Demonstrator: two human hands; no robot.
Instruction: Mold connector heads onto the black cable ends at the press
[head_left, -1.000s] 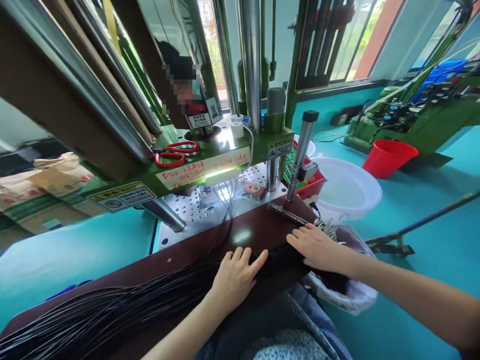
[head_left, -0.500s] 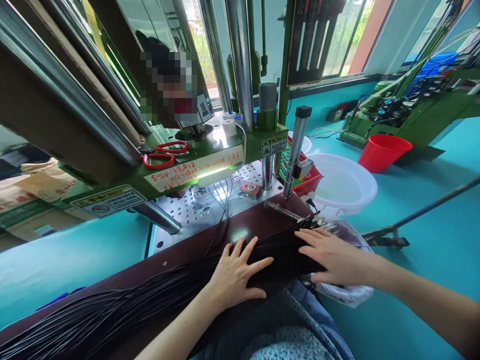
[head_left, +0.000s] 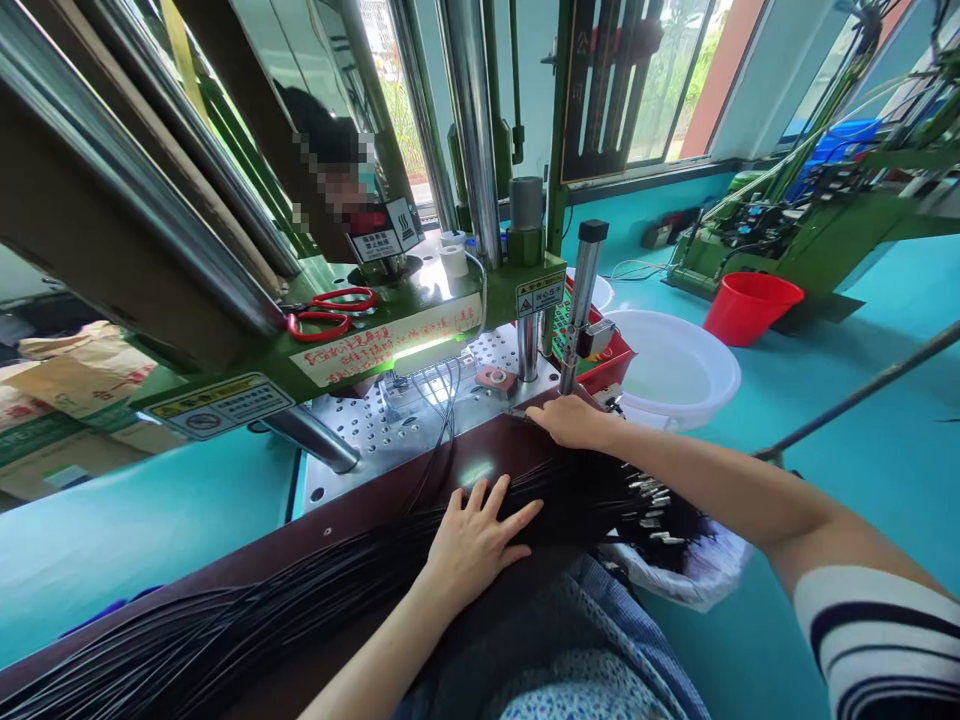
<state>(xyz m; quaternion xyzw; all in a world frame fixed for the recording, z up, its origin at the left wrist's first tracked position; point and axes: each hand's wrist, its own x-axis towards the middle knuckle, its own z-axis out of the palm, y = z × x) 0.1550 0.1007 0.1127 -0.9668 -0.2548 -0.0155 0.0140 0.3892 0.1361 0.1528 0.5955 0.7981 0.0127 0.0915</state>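
Observation:
My left hand (head_left: 476, 535) lies with its fingers spread on a thick bundle of black cables (head_left: 300, 585) running along the brown table (head_left: 480, 445). At the right, silvery ends (head_left: 654, 510) of the cables hang over the table edge. My right hand (head_left: 571, 420) is closed on a thin metal tool (head_left: 517, 413) near the table's back edge; most of the tool is hidden beneath the fingers. Behind the table stands a green press (head_left: 337, 365), and a few dark cables (head_left: 448, 405) lead out from its lit mould area.
Red-handled scissors (head_left: 330, 312) lie on the press. A small reddish block (head_left: 496, 378) sits on its perforated plate (head_left: 349, 425). To the right are a metal post (head_left: 581, 300), a red crate (head_left: 611, 365), a white tub (head_left: 720, 385), a lined bin (head_left: 705, 590) and a red bucket (head_left: 752, 308).
My right hand has left the cable bundle, moved up and left, and closed on the thin metal tool. The silvery cable ends are now uncovered. My left hand stays on the bundle.

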